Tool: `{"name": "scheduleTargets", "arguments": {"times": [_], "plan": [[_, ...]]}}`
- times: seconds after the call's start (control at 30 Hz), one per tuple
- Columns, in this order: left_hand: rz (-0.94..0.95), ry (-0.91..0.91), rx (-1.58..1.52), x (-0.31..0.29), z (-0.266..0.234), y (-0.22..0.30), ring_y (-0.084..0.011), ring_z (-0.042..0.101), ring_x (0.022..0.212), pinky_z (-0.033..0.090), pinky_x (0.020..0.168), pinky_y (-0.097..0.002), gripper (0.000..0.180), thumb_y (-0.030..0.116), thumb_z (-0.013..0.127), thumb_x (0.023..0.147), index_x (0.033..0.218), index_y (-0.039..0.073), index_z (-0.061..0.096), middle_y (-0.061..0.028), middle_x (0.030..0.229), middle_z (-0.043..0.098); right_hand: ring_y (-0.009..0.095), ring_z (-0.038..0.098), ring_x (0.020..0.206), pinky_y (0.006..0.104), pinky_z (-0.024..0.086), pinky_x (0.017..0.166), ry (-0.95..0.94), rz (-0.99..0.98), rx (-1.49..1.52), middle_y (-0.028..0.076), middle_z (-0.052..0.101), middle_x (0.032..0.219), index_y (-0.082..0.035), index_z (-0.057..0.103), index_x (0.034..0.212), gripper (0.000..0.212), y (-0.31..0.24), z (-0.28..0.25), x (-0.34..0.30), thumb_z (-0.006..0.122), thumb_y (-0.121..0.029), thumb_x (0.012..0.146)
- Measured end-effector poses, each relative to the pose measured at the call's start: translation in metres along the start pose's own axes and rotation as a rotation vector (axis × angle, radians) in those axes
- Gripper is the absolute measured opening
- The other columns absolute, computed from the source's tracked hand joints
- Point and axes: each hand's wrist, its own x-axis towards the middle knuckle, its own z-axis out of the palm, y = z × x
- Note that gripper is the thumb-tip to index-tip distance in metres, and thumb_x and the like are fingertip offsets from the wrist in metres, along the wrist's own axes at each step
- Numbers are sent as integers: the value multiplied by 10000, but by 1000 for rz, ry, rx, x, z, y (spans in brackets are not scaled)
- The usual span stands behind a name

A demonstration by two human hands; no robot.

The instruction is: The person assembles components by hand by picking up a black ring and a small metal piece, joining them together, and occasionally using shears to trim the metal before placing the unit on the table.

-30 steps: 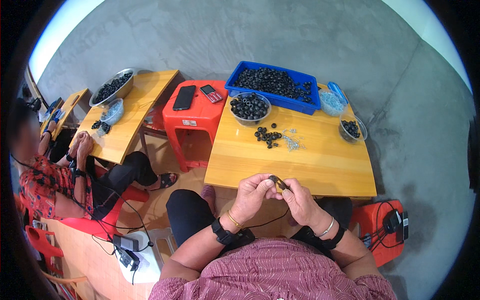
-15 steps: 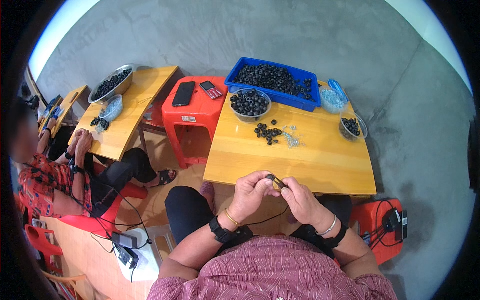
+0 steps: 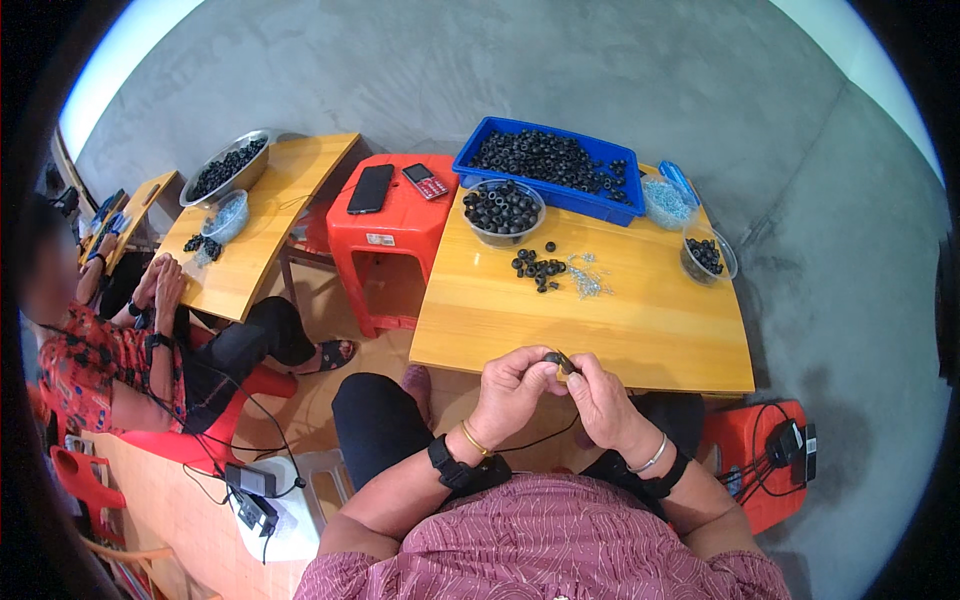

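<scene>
While the person is sitting at the near edge of a low wooden table (image 3: pixel 620 320), both hands are meeting just over that edge: the left hand (image 3: pixel 512 385) and the right hand (image 3: pixel 603 400) are pinching one small black ring (image 3: pixel 556 358) between their fingertips (image 3: pixel 540 366), thumbs and forefingers closed on it from either side, with a small brownish bit showing at the ring's right side that I cannot make out. Further up the table a loose pile of black rings (image 3: pixel 538 267) is lying beside a scatter of small metal pieces (image 3: pixel 588 280). Behind them a clear bowl (image 3: pixel 503 210) is holding more rings, and a blue tray (image 3: pixel 550 165) at the far edge is holding many more. Toward the right corner a smaller clear bowl (image 3: pixel 706 255) is holding a few rings, and a clear bag (image 3: pixel 665 198) of metal pieces is lying near the tray's right end. Just left of the table a red stool (image 3: pixel 395 220) is carrying a black phone (image 3: pixel 369 188) and a red keypad phone (image 3: pixel 424 181). Further left, another person (image 3: pixel 110 340) is sitting at a second wooden table (image 3: pixel 270 225), hands together at its edge, with a metal bowl (image 3: pixel 225 165) of rings on it.
</scene>
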Motion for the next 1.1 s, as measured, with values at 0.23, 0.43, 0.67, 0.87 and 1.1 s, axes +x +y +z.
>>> {"name": "scheduleTargets", "arguments": {"times": [0.23, 0.43, 0.67, 0.87, 1.1], "plan": [[-219, -74, -335, 3, -6, 3, -100, 529, 628, 538, 619, -297, 136, 85, 476, 861, 920, -9, 554, -31, 713, 527, 374, 532, 673, 400, 406, 588, -43, -9, 49, 209, 519, 700, 7, 395, 974, 241, -2, -9, 1, 373, -217, 886], [-238, -118, -375, 4, -10, 6, -74, 468, 579, 537, 616, -302, 156, 119, 479, 866, 925, -6, 552, -28, 706, 522, 365, 534, 681, 385, 407, 593, -68, 16, 44, 209, 516, 717, 7, 398, 973, 246, -2, -11, -1, 386, -221, 881], [-252, -123, -368, 4, -11, 6, -69, 463, 572, 540, 618, -302, 145, 96, 479, 863, 931, -9, 552, -25, 699, 521, 352, 533, 671, 376, 405, 587, -87, -10, 48, 200, 510, 713, 12, 397, 980, 267, -5, -14, -2, 384, -236, 883], [-237, -129, -350, 5, -12, 2, -117, 555, 616, 535, 598, -260, 148, 64, 493, 849, 942, -38, 545, -40, 737, 531, 351, 527, 663, 380, 401, 579, -115, 3, 52, 201, 504, 701, 15, 399, 967, 266, -5, -14, 0, 381, -237, 885], [-327, -177, -251, 12, -20, 1, -94, 516, 588, 541, 597, -285, 130, 76, 488, 853, 905, -27, 550, -33, 717, 526, 312, 517, 625, 368, 398, 573, -69, -69, 52, 169, 482, 668, 17, 410, 935, 234, 6, -9, 4, 379, -211, 891]]}}
